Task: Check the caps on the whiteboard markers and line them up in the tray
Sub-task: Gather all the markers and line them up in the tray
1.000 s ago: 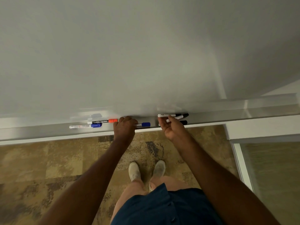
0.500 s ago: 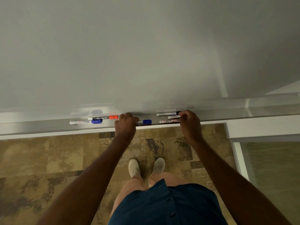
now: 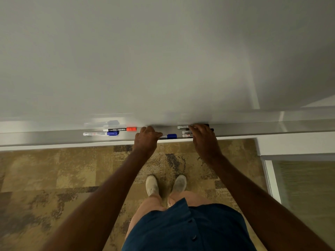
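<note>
A long grey marker tray runs along the bottom edge of the whiteboard. At its left lie two markers, lengthwise and apart from both hands: nearer the front edge, a clear-barrelled blue-capped marker with its cap to the right, and just behind it a red-capped marker with a black and white barrel, cap also to the right. Faint reflections of them show in the board above.

The left hand rests over the tray's front edge, fingers curled closed around the barrel of a second blue-capped marker, whose cap sticks out to the right of the knuckles.

The right hand lies palm down over a cluster of black markers stacked front to back in the tray. Their white labelled barrels show left of the fingers and black ends peep out on the right. The fingers are spread flat on top of them; whether any marker is actually gripped cannot be told.

Below are patterned brown carpet, two pale shoes and dark blue shorts.
</note>
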Motion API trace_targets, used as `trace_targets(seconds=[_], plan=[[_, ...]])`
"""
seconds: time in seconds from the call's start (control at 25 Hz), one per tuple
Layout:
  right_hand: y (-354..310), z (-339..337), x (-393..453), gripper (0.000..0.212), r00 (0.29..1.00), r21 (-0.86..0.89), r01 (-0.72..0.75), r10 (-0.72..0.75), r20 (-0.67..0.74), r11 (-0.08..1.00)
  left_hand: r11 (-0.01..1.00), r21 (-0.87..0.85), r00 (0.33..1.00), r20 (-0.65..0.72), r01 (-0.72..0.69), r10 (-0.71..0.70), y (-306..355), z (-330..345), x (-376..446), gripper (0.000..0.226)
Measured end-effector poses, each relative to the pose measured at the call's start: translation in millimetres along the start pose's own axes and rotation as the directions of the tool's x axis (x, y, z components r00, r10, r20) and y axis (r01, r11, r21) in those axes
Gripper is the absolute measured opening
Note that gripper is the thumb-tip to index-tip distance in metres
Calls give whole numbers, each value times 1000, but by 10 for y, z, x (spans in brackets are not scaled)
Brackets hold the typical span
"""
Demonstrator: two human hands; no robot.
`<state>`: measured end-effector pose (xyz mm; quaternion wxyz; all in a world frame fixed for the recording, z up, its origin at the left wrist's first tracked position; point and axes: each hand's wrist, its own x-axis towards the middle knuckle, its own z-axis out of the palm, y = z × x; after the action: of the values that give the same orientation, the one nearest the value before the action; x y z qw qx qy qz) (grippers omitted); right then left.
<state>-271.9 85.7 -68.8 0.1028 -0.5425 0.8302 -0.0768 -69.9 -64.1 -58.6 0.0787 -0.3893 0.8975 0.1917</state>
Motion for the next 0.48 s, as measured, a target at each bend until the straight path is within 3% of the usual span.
trace_targets(seconds=[0.08,0.48], plan=[[-41,14,11,41,999,-4,37,-37,15,999,1000,-5,1000,10,-7,7,-5,-8,-10,35],[-45,-42,59,34,997,-24,-77,78,30,997,998,-54,999,-47,19,-21,-35,37,-32,28]])
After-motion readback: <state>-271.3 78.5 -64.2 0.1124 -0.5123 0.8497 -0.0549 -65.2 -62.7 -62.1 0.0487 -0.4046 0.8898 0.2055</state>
